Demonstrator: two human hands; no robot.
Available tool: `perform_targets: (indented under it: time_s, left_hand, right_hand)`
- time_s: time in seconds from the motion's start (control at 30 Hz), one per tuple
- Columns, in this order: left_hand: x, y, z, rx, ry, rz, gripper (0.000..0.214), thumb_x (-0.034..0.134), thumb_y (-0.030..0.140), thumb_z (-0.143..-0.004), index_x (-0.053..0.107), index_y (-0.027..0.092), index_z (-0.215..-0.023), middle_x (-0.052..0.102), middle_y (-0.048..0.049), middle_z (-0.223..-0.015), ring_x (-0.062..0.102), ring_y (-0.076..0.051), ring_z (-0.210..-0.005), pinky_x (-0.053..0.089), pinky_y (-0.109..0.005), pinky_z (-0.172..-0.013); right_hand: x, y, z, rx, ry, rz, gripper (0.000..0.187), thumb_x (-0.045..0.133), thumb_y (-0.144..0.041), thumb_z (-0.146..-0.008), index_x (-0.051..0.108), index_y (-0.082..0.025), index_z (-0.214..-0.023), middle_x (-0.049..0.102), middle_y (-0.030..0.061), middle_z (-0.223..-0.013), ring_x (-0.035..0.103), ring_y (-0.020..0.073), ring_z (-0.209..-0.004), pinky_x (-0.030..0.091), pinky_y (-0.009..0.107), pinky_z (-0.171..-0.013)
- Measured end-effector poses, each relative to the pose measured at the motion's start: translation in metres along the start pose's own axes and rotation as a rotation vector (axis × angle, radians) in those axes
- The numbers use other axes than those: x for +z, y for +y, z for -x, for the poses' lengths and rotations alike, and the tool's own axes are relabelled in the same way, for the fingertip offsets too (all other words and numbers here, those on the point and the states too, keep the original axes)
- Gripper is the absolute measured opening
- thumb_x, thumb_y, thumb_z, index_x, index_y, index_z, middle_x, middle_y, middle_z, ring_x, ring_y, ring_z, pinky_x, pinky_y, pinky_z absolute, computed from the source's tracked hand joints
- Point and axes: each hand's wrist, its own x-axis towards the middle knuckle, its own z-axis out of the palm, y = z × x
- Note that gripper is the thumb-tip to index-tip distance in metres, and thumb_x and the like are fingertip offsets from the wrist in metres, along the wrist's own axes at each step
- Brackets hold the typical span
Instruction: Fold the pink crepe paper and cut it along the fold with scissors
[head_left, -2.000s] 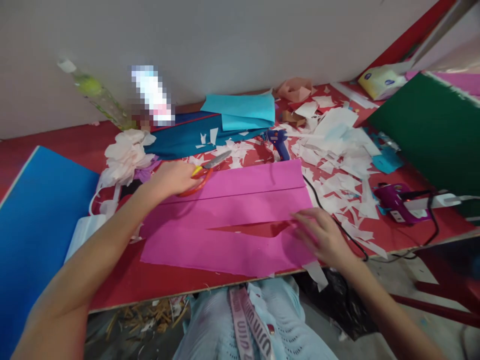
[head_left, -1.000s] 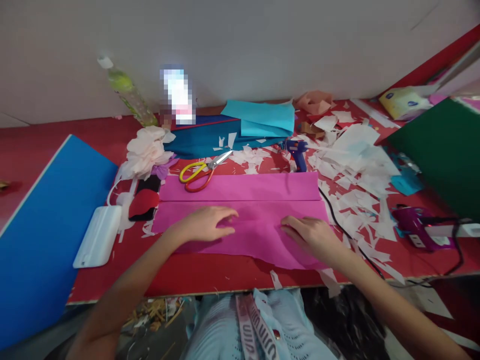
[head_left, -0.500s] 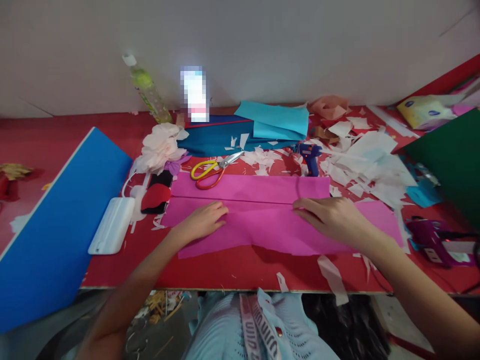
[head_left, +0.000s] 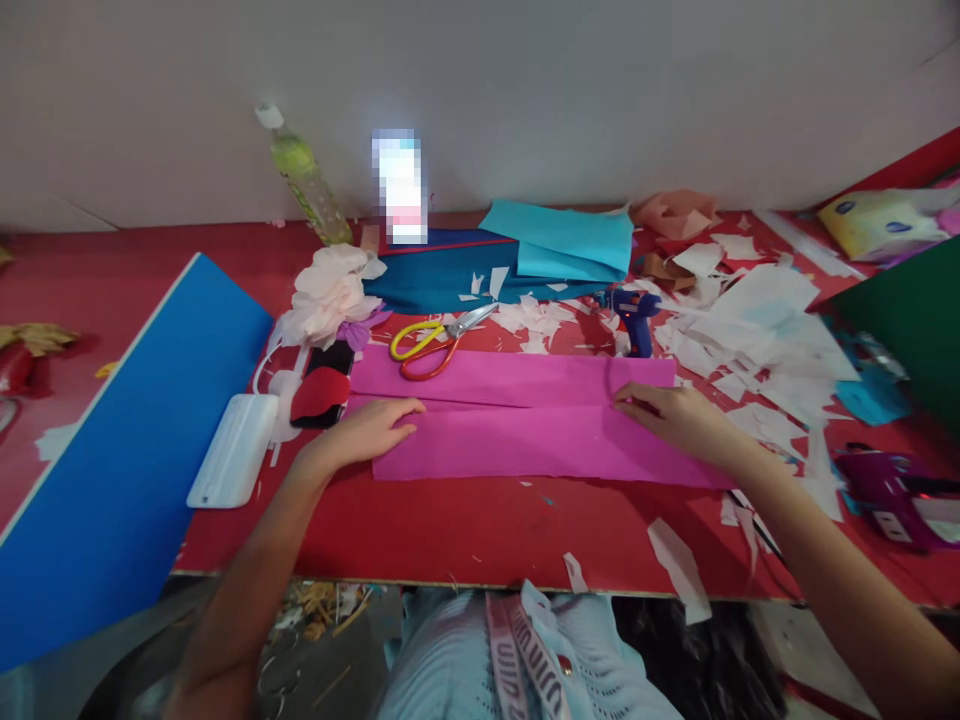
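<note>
Two strips of bright pink sheet material, paper or cloth, lie lengthwise on the red table. My left hand pinches the left end of the front pink sheet between thumb and fingers. Toward its other end, my right hand grips the upper edge, covering part of it. The front sheet lies nearly flat and overlaps the lower edge of the back pink sheet. Scissors with one yellow and one orange-red handle rest across the back sheet's upper left edge.
A blue glue gun stands behind the sheets, with white scraps to its right. At left are a white power bank and a blue board. A bottle leans at the wall; a purple device sits at right.
The front pink sheet has been drawn up and smoothed, its lower edge now straighter and farther from the table edge. My hands have moved slightly apart; the camera view has shifted a little.
</note>
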Motion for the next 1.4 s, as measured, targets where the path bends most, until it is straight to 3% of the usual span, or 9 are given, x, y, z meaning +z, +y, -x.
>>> perform_targets:
  time_s: [0.2, 0.33, 0.47, 0.57, 0.73, 0.9, 1.03, 1.2, 1.4]
  left_hand:
    - [-0.002, 0.001, -0.007, -0.127, 0.320, -0.281, 0.035, 0.034, 0.024, -0.092, 0.052, 0.019, -0.121, 0.059, -0.0113, -0.124, 0.056, -0.025, -0.112, 0.045, -0.038, -0.091]
    - [-0.005, -0.022, 0.006, -0.209, 0.519, -0.448, 0.043, 0.040, 0.024, -0.088, 0.045, 0.016, -0.130, 0.050, -0.0154, -0.133, 0.045, -0.030, -0.124, 0.038, -0.042, -0.100]
    - [0.002, -0.055, 0.023, -0.342, 0.537, -0.471, 0.063, 0.046, 0.030, -0.085, 0.027, 0.008, -0.141, 0.037, -0.0212, -0.144, 0.036, -0.034, -0.132, 0.035, -0.047, -0.104]
    - [0.014, -0.070, 0.030, -0.339, 0.526, -0.426, 0.054, 0.039, 0.030, -0.089, 0.035, 0.007, -0.137, 0.044, -0.0201, -0.140, 0.041, -0.030, -0.129, 0.036, -0.041, -0.104]
    - [0.019, -0.068, 0.040, -0.304, 0.638, -0.389, 0.043, 0.028, 0.029, -0.094, 0.049, 0.016, -0.128, 0.053, -0.0111, -0.134, 0.049, -0.024, -0.123, 0.037, -0.036, -0.104]
    - [0.013, -0.060, 0.042, -0.322, 0.726, -0.366, 0.042, 0.030, 0.022, -0.092, 0.053, 0.020, -0.127, 0.058, -0.0069, -0.130, 0.056, -0.023, -0.116, 0.042, -0.035, -0.098]
    - [0.018, -0.067, 0.038, -0.291, 0.780, -0.330, 0.042, 0.035, 0.018, -0.089, 0.053, 0.020, -0.126, 0.059, -0.0060, -0.129, 0.059, -0.022, -0.112, 0.046, -0.031, -0.092]
    - [0.023, -0.089, 0.045, -0.175, 0.735, -0.273, 0.040, 0.042, 0.035, -0.091, 0.054, 0.016, -0.123, 0.061, -0.0105, -0.126, 0.059, -0.024, -0.112, 0.046, -0.034, -0.095]
    - [0.016, -0.108, 0.050, -0.132, 0.746, -0.247, 0.033, 0.037, 0.039, -0.093, 0.064, 0.021, -0.101, 0.071, -0.0041, -0.106, 0.066, -0.019, -0.093, 0.047, -0.028, -0.085]
  right_hand:
    - [0.013, 0.015, -0.006, 0.036, 0.034, 0.168, 0.027, 0.039, -0.034, -0.093, 0.062, -0.019, -0.095, 0.070, 0.0093, -0.083, 0.064, 0.0235, -0.065, 0.039, 0.029, -0.051]
    - [0.016, 0.020, -0.005, 0.034, 0.027, 0.256, 0.026, 0.040, -0.034, -0.094, 0.062, -0.019, -0.098, 0.071, 0.0104, -0.082, 0.062, 0.0218, -0.059, 0.032, 0.029, -0.047]
    - [0.015, 0.021, -0.003, 0.014, 0.068, 0.323, 0.026, 0.041, -0.035, -0.094, 0.061, -0.020, -0.095, 0.071, 0.0106, -0.080, 0.061, 0.0218, -0.059, 0.030, 0.029, -0.047]
    - [0.014, 0.014, -0.005, -0.052, 0.122, 0.345, 0.026, 0.040, -0.035, -0.095, 0.061, -0.020, -0.098, 0.070, 0.0133, -0.093, 0.063, 0.0244, -0.073, 0.037, 0.031, -0.054]
    - [0.018, -0.017, -0.017, -0.213, 0.184, 0.284, 0.026, 0.040, -0.030, -0.096, 0.060, -0.015, -0.104, 0.065, 0.0130, -0.104, 0.059, 0.0271, -0.097, 0.044, 0.039, -0.082]
    - [0.029, -0.059, -0.029, -0.351, 0.187, 0.149, 0.023, 0.041, -0.023, -0.095, 0.060, -0.016, -0.106, 0.063, 0.0130, -0.108, 0.058, 0.0241, -0.098, 0.046, 0.039, -0.083]
    - [0.041, -0.084, -0.037, -0.435, 0.175, 0.001, 0.025, 0.041, -0.020, -0.094, 0.058, -0.017, -0.111, 0.062, 0.0134, -0.110, 0.056, 0.0248, -0.103, 0.047, 0.041, -0.086]
    - [0.058, -0.095, -0.043, -0.445, 0.153, -0.132, 0.025, 0.042, -0.021, -0.093, 0.056, -0.016, -0.112, 0.061, 0.0131, -0.113, 0.055, 0.0246, -0.105, 0.047, 0.041, -0.089]
    - [0.076, -0.088, -0.044, -0.417, 0.150, -0.253, 0.023, 0.044, -0.020, -0.092, 0.056, -0.017, -0.111, 0.060, 0.0134, -0.114, 0.054, 0.0251, -0.107, 0.047, 0.044, -0.090]
